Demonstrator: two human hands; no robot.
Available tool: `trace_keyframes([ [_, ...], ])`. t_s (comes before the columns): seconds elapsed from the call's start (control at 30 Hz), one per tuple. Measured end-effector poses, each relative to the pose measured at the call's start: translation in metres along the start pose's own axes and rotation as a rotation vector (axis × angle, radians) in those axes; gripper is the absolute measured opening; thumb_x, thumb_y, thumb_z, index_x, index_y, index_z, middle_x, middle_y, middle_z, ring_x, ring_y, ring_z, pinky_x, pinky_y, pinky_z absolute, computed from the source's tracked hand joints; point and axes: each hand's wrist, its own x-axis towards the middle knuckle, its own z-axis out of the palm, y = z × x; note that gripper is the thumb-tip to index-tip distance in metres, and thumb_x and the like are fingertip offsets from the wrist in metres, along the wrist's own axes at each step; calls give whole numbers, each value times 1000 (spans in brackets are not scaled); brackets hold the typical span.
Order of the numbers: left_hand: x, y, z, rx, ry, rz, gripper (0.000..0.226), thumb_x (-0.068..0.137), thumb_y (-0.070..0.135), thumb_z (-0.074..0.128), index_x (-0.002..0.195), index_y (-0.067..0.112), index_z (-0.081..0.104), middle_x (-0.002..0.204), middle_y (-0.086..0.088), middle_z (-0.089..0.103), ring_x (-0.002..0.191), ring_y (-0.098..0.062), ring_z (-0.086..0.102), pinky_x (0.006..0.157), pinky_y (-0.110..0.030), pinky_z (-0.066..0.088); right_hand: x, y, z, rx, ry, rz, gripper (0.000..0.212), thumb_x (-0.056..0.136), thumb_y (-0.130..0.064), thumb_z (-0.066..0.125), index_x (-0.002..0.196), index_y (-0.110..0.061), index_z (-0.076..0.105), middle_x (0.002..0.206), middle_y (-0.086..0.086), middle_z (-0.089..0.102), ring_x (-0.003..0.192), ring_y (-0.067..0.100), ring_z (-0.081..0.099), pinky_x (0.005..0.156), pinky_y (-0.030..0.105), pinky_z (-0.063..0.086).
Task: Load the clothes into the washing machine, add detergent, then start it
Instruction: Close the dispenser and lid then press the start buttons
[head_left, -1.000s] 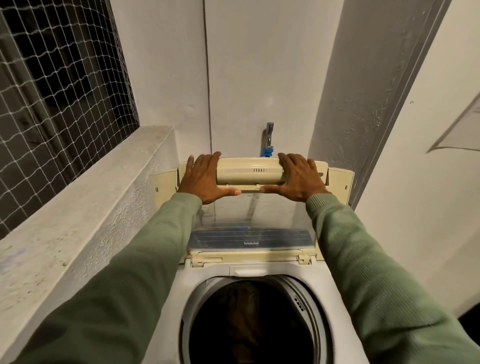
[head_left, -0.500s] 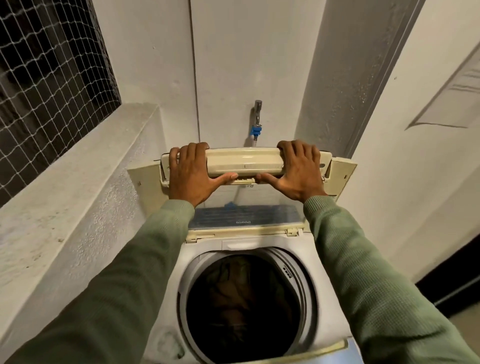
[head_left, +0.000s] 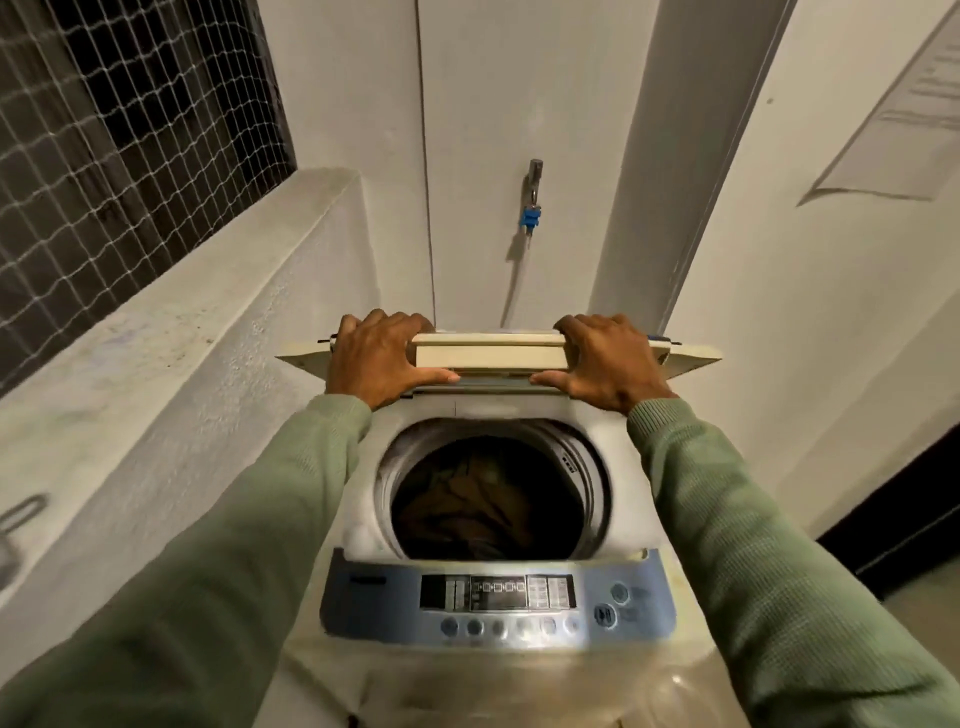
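A white top-loading washing machine (head_left: 358, 525) stands below me with its round drum open. Dark brownish clothes (head_left: 467, 493) lie inside the drum. The cream folding lid (head_left: 488, 353) is held nearly level, edge-on, above the back of the opening. My left hand (head_left: 374, 358) grips the lid's left end and my right hand (head_left: 608, 358) grips its right end, fingers over the top and thumbs underneath. A blue control panel (head_left: 498, 597) with a display and a row of round buttons runs along the machine's front. No detergent is in view.
A grey concrete ledge (head_left: 156, 322) runs along the left, close to the machine, under a netted window (head_left: 104, 130). A tap with a blue hose fitting (head_left: 531, 208) is on the back wall. A white wall and a dark doorway (head_left: 893, 509) lie to the right.
The lid has come down from nearly upright to nearly level in both hands. My view has tilted down, bringing the control panel into sight.
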Motion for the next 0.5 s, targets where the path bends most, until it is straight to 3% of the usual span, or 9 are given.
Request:
trace_keyframes([
  [0.07, -28, 5, -2, -62, -91, -12, 66, 66, 73, 67, 121, 37, 62, 115, 3, 66, 105, -23, 54, 85, -39, 32, -26, -10, 2, 18, -47, -21, 57, 77, -62, 63, 114, -18, 59, 105, 5, 68, 96, 27, 62, 89, 40, 45],
  [0.2, -76, 20, 0, -12, -344, -23, 68, 70, 64, 71, 132, 38, 57, 128, -2, 54, 118, -26, 47, 95, -40, 30, -73, -36, 14, -14, -206, -107, 48, 76, -47, 68, 113, -15, 62, 109, 10, 68, 104, 30, 60, 96, 40, 39],
  [0.33, -121, 28, 17, -24, -348, -58, 49, 76, 55, 71, 117, 29, 65, 118, -1, 54, 113, -24, 49, 95, -39, 35, -110, -48, 38, -44, -295, -116, 43, 77, -46, 67, 108, -16, 62, 112, 9, 68, 113, 27, 56, 106, 39, 33],
  [0.5, -162, 25, 54, 17, -443, -20, 49, 87, 50, 62, 131, 29, 55, 139, -3, 43, 129, -25, 40, 104, -47, 34, -138, -58, 61, -48, -381, -59, 36, 78, -51, 62, 95, -22, 72, 129, 16, 59, 134, 24, 40, 116, 45, 18],
])
